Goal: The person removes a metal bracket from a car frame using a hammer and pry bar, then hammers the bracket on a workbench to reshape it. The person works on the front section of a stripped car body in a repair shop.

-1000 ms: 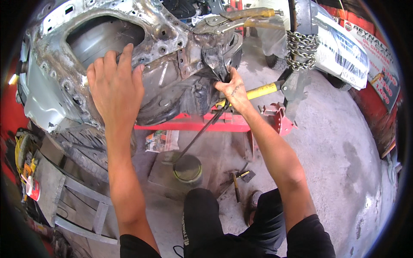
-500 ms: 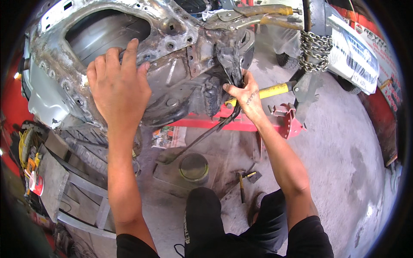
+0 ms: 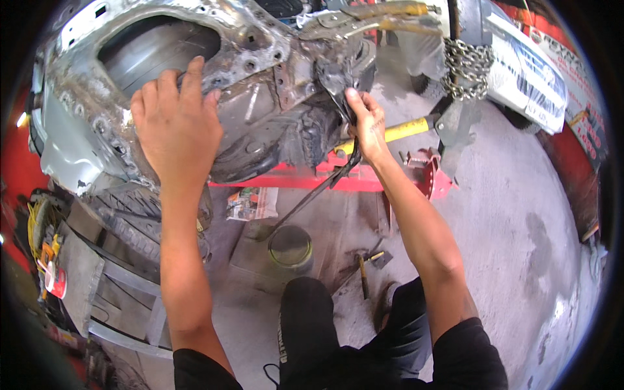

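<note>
My left hand (image 3: pixel 177 123) lies on the bare, rusty metal car body (image 3: pixel 250 107), just below its large oval opening. Its fingers are stretched and slightly spread, with nothing in them. My right hand (image 3: pixel 370 127) is closed around a dark strip-like piece (image 3: pixel 356 156) at the body's right end. The thumb points up against a black bent part (image 3: pixel 335 81), and the other fingers are partly hidden. From this hand a long dark strip hangs down and to the left. Locking pliers (image 3: pixel 325 27) with worn yellowish handles are clamped just above.
A yellow cylinder (image 3: pixel 409 130) crosses behind my right hand toward a post wrapped in chain (image 3: pixel 467 68). Under the body runs a red beam (image 3: pixel 292 175). A round bucket (image 3: pixel 290 247) and a hammer (image 3: pixel 363 276) are on the floor. A metal frame (image 3: pixel 130 270) stands at left.
My right hand has shifted slightly up on the dark piece, and its thumb now points upward rather than across. My left hand stays on the metal. The whole view has shifted a little.
</note>
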A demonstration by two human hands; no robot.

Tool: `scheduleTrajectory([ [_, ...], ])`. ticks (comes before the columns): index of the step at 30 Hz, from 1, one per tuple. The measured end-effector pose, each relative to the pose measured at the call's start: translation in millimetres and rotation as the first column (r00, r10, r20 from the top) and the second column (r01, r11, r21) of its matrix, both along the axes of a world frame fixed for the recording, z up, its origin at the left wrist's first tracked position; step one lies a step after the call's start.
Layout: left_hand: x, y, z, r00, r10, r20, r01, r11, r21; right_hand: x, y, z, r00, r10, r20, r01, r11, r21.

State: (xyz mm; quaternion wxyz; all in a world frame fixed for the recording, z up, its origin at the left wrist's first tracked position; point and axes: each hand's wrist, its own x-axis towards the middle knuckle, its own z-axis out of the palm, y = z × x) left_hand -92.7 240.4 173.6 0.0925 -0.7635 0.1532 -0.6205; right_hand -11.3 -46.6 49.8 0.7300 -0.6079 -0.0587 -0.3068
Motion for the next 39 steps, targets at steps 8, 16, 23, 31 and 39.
scheduleTrajectory([
  [8,2,1,0,1.000,-0.001,0.009,0.001,1.000,0.021,-6,8,-2,1.000,0.011,0.001,-0.011,0.977,0.214],
  [16,2,2,-1,1.000,-0.018,0.001,0.018,0.999,-0.036,-39,-21,-20,0.995,-0.067,-0.073,0.076,0.990,0.123],
  [23,3,0,-1,1.000,-0.017,0.020,0.017,1.000,0.001,-49,12,-17,0.990,-0.006,-0.144,0.019,0.996,0.089],
  [31,2,2,0,0.998,-0.056,0.016,0.056,0.998,-0.013,-63,94,-27,0.995,-0.092,-0.032,0.094,0.994,0.059],
  [39,-2,1,1,1.000,-0.019,-0.008,0.019,1.000,-0.011,-68,92,-36,0.926,-0.294,0.236,0.368,0.841,-0.395],
])
